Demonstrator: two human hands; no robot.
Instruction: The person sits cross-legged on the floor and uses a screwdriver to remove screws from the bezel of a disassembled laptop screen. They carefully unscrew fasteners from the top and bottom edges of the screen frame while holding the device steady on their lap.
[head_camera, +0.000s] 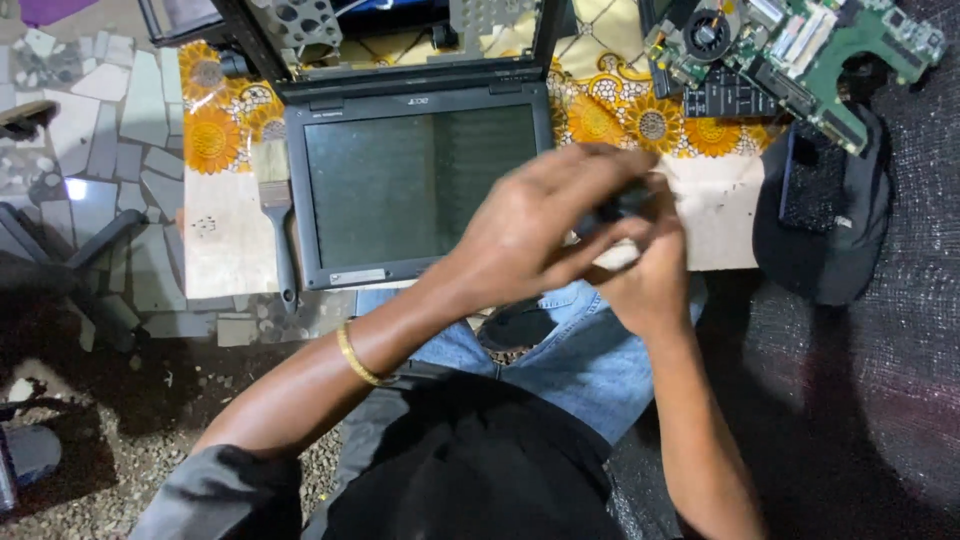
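While blurred above the lap, left hand (540, 225) and right hand (645, 265) pressed together, clamped on a small dark part (622, 203), just right of the laptop screen panel (420, 185); paintbrush (277, 215) beside it.

A dark laptop screen panel (420, 185) lies flat on a low counter (715, 215) covered with a sunflower-patterned cloth (215, 135). A paintbrush (277, 215) rests just left of the panel. A green circuit board (800, 50) with a small round fan (708, 32) sits at the far right, above a dark cap (830, 215). Mosaic floor tiles (90, 130) show at left.
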